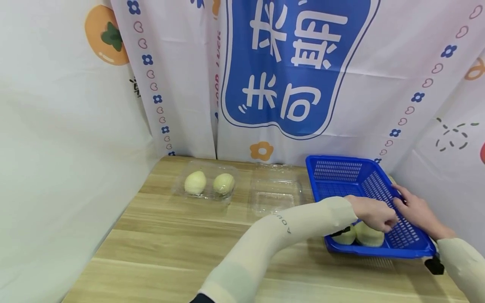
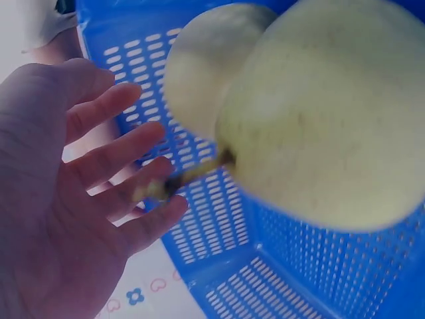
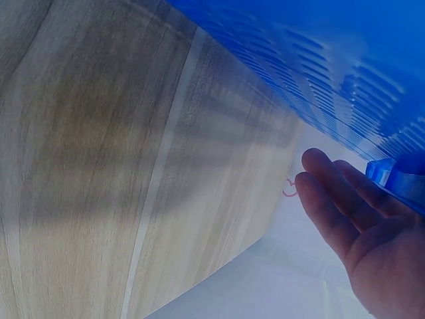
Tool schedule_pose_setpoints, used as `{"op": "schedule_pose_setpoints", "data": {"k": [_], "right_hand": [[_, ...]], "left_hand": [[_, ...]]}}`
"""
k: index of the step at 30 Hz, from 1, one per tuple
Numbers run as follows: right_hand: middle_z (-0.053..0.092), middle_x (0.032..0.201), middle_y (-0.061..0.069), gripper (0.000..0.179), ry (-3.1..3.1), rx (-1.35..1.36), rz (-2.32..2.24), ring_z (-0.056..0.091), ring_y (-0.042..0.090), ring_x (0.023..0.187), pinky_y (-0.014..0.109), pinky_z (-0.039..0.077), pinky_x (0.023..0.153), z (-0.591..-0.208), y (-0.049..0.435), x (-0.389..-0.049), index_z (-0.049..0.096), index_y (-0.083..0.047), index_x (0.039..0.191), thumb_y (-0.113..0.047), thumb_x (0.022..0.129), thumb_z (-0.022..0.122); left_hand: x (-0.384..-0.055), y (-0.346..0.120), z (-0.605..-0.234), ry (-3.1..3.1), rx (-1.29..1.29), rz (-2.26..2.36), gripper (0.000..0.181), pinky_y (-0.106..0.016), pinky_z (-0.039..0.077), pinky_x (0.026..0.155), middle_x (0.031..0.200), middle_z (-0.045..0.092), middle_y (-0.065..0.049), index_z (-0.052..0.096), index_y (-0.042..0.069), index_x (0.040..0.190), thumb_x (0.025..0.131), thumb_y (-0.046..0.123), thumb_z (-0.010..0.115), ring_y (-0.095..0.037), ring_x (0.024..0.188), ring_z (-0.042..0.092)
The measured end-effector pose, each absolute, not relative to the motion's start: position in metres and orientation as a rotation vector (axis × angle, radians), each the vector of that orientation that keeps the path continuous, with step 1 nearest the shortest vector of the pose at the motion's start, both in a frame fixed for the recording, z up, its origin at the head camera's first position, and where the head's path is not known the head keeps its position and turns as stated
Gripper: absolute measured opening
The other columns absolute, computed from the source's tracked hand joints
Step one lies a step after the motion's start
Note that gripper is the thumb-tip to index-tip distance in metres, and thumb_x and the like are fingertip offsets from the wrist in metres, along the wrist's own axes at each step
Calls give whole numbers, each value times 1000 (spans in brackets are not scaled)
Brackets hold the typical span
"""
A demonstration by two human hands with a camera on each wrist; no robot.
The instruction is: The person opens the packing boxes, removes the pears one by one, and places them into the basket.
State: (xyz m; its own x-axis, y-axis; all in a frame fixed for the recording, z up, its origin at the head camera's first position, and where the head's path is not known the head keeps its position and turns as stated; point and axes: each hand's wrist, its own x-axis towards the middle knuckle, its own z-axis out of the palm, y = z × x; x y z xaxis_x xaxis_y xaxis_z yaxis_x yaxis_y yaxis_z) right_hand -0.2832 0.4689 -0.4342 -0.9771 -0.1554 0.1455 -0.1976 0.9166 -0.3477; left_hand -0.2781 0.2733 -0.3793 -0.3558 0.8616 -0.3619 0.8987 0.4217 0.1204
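Observation:
My left hand (image 1: 375, 213) reaches into a blue plastic basket (image 1: 379, 251), above two pale green pears (image 1: 369, 235) at its near end. The left wrist view shows that hand (image 2: 86, 179) with loosely bent, spread fingers beside the stem of a large pear (image 2: 325, 119); a second pear (image 2: 206, 73) lies behind. No pear sits in its palm. My right hand (image 1: 418, 212) rests at the basket's right rim. From the right wrist view, that hand's fingers (image 3: 332, 206) extend fairly straight outside the perforated wall, under the rim.
To the left, a transparent plastic box (image 1: 210, 194) contains two pears (image 1: 195, 183). Another clear box (image 1: 276, 200) with a raised lid stands between it and the basket. All rest on a wood-grain table (image 1: 170, 244), with printed white cloth (image 1: 182, 84) hanging behind and at the sides.

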Motion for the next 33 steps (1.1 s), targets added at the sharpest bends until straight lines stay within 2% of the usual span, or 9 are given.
{"op": "schedule_pose_setpoints", "data": {"k": [1,3,7,9,12,16,20,26,33], "right_hand": [[44,63,3,52,-2959,276,552,45,19,59,33,35,58,-435,469,-283,34,6,146,-18,101,44],[48,65,5,51,-2949,282,544,46,20,60,33,35,58,-436,469,-284,35,6,145,-18,100,45],[62,84,26,52,-2955,287,538,50,25,65,37,40,58,-436,470,-285,36,6,144,-18,100,47],[62,100,36,51,-2950,294,542,52,27,67,41,44,58,-437,470,-285,37,7,143,-18,99,48],[58,109,42,51,-2947,292,553,55,30,70,47,47,60,-436,470,-284,37,7,143,-18,100,48],[55,116,45,52,-2954,271,559,61,46,79,58,49,66,-436,470,-283,36,7,144,-19,100,46],[46,127,47,54,-2986,242,565,55,61,102,67,46,74,-435,469,-283,33,6,146,-22,101,44],[44,130,47,56,-3028,231,570,51,63,107,69,46,77,-435,469,-282,30,6,148,-25,102,42],[46,128,47,55,-3017,237,562,56,60,102,64,47,72,-433,468,-281,30,6,147,-22,102,42]], "left_hand": [[-279,271,-378,2317,1513,-137,14,-11,39,72,100,61,17,62,29,105,102,30,48,1,84,52],[-281,265,-374,2325,1522,-135,14,-12,38,69,98,60,15,61,28,103,102,30,47,1,81,51],[-284,256,-367,2331,1527,-120,13,-12,36,67,95,58,15,59,27,101,103,29,46,1,79,50],[-284,250,-363,2324,1530,-103,13,-12,37,67,96,58,14,59,26,102,103,28,46,0,80,50],[-286,241,-356,2319,1535,-63,16,-11,40,71,100,60,13,62,25,108,103,28,46,0,83,51],[-291,229,-348,2330,1562,-13,18,-11,41,76,103,59,13,62,24,110,103,27,46,0,87,51],[-298,213,-342,2365,1595,88,14,-11,38,71,93,56,10,60,23,100,103,25,46,-1,82,49],[-310,187,-335,2449,1638,224,16,-13,36,67,85,53,8,60,20,94,103,22,47,-3,76,48],[-320,155,-328,2504,1655,323,17,-13,35,67,83,52,7,59,18,94,103,21,45,-4,74,47]]}}
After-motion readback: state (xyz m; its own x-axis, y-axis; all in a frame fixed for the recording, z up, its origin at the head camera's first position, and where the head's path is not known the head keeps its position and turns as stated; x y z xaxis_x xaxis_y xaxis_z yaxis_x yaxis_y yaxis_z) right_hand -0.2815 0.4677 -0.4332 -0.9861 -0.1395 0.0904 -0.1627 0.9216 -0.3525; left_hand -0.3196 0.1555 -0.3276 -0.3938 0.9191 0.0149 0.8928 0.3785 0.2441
